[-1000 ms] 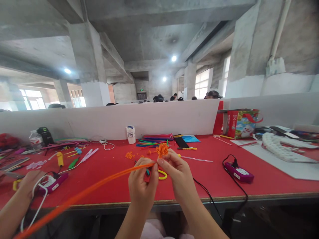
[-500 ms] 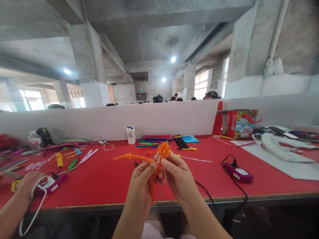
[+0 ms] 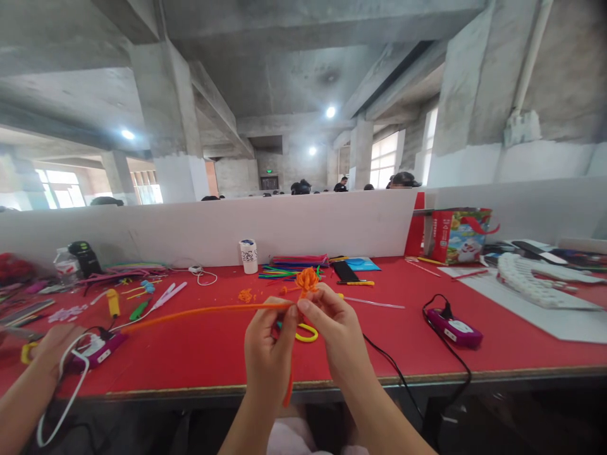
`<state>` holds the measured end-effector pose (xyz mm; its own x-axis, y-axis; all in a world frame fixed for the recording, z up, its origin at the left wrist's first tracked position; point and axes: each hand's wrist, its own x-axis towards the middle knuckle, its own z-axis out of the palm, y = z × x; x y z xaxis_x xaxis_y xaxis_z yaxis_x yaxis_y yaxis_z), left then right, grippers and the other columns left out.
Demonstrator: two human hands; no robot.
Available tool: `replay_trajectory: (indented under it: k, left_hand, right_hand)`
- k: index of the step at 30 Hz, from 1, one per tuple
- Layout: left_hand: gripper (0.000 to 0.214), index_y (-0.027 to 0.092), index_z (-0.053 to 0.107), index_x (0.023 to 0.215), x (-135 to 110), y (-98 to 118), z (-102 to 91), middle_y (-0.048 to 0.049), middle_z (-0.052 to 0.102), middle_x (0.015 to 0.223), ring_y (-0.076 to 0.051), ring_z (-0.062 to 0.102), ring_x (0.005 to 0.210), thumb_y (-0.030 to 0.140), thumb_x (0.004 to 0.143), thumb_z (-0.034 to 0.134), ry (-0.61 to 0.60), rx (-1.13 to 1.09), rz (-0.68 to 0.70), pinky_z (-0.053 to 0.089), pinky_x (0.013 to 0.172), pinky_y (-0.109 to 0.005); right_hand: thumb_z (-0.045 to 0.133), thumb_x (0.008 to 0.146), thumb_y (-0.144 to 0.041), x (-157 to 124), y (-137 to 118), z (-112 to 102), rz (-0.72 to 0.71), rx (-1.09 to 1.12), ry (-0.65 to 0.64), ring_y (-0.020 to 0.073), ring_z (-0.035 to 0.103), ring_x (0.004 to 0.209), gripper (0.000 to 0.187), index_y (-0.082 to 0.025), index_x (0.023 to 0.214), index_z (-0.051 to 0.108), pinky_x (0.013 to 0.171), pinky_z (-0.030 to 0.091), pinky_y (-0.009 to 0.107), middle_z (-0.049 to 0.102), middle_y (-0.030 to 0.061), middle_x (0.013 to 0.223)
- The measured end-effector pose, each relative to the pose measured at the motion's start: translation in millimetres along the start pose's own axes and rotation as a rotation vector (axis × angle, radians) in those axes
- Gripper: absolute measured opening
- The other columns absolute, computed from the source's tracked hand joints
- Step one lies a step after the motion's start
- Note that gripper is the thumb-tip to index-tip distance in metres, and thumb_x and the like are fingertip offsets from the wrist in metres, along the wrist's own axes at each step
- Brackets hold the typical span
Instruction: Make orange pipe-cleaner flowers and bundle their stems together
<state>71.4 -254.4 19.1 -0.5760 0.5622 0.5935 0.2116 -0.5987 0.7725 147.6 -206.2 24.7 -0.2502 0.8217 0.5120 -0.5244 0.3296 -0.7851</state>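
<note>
My left hand pinches a long orange pipe cleaner that stretches out to the left over the red table; a short end hangs down below the fingers. My right hand is closed around the stem of a small orange pipe-cleaner flower, held just above the table. Both hands meet at the flower's base. Yellow-handled scissors lie on the table behind my hands.
Another person's hand rests at the left by a purple device with a white cable. Coloured pipe cleaners, a white cup, a black phone, a second purple device and a white partition stand further back.
The long orange pipe cleaner swung from low left, up behind the hands, to level leftward now. The hands turned around the flower's stem and stayed in place.
</note>
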Motion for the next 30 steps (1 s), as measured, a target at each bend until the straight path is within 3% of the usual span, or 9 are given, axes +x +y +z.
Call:
replay_trajectory:
  k: [4,9,12,15,17,26,28,30]
  left_hand:
    - [0.011,0.022,0.070,0.069,1,5,-1.3,-0.0004,0.058,0.063,-0.015,0.050,0.060,0.020,0.076,0.061,-0.035,0.107,0.177,0.039,0.058,-0.022]
    - [0.013,0.021,0.070,0.067,1,8,-1.8,-0.0010,0.058,0.063,-0.015,0.050,0.060,0.019,0.076,0.060,-0.058,0.104,0.233,0.039,0.057,-0.023]
    - [0.011,0.019,0.069,0.068,1,7,-3.7,-0.0003,0.060,0.061,-0.013,0.051,0.057,0.022,0.075,0.062,-0.083,-0.044,0.031,0.040,0.057,-0.022]
    - [0.013,0.016,0.067,0.068,2,8,-6.3,0.0004,0.059,0.055,-0.012,0.052,0.051,0.026,0.075,0.062,-0.194,-0.294,-0.276,0.042,0.053,-0.023]
    - [0.014,0.014,0.066,0.066,3,9,-7.4,-0.0002,0.058,0.053,-0.012,0.053,0.050,0.026,0.072,0.064,-0.245,-0.417,-0.390,0.043,0.052,-0.023]
    - [0.019,0.011,0.061,0.058,4,12,-6.7,0.0026,0.050,0.049,-0.005,0.048,0.043,0.025,0.068,0.068,-0.363,-0.678,-0.731,0.040,0.042,-0.015]
    - [0.017,0.011,0.062,0.062,3,10,-3.9,0.0035,0.049,0.049,-0.005,0.047,0.042,0.026,0.068,0.069,-0.347,-0.685,-0.729,0.039,0.041,-0.014]
    - [0.017,0.011,0.064,0.064,2,6,-0.2,0.0035,0.051,0.049,-0.005,0.047,0.043,0.027,0.068,0.069,-0.295,-0.656,-0.637,0.039,0.042,-0.015]
  right_hand:
    - [0.069,0.071,-0.030,0,0,-2,-0.051,-0.122,0.010,0.0139,0.046,0.070,0.018,-0.019,0.063,0.056,0.065,0.037,0.025,0.049,-0.0025,0.071]
    - [0.067,0.074,-0.029,-2,-2,-2,-0.070,-0.114,-0.013,0.0149,0.048,0.075,0.013,-0.020,0.068,0.060,0.070,0.038,0.026,0.051,-0.0015,0.075]
    - [0.065,0.077,-0.027,-5,-7,-1,-0.080,-0.063,-0.047,0.0136,0.048,0.071,0.011,-0.020,0.069,0.062,0.065,0.041,0.025,0.050,-0.0007,0.076]
    - [0.064,0.078,-0.026,-8,-13,1,-0.048,0.037,-0.105,0.0105,0.047,0.058,0.014,-0.020,0.066,0.061,0.050,0.041,0.023,0.046,-0.0014,0.074]
    - [0.064,0.077,-0.026,-8,-16,1,-0.009,0.094,-0.136,0.0089,0.047,0.051,0.014,-0.019,0.065,0.062,0.044,0.040,0.023,0.046,-0.0019,0.071]
    - [0.074,0.065,-0.029,-4,-12,-5,0.206,0.314,-0.209,0.0081,0.050,0.039,0.015,-0.018,0.066,0.065,0.032,0.038,0.017,0.053,-0.0030,0.055]
    - [0.076,0.062,-0.030,-3,-11,-5,0.246,0.347,-0.199,0.0076,0.049,0.039,0.018,-0.017,0.066,0.064,0.031,0.036,0.016,0.054,-0.0030,0.053]
    - [0.077,0.061,-0.031,-3,-8,-4,0.262,0.358,-0.171,0.0063,0.047,0.039,0.020,-0.016,0.066,0.065,0.032,0.034,0.015,0.054,-0.0032,0.053]
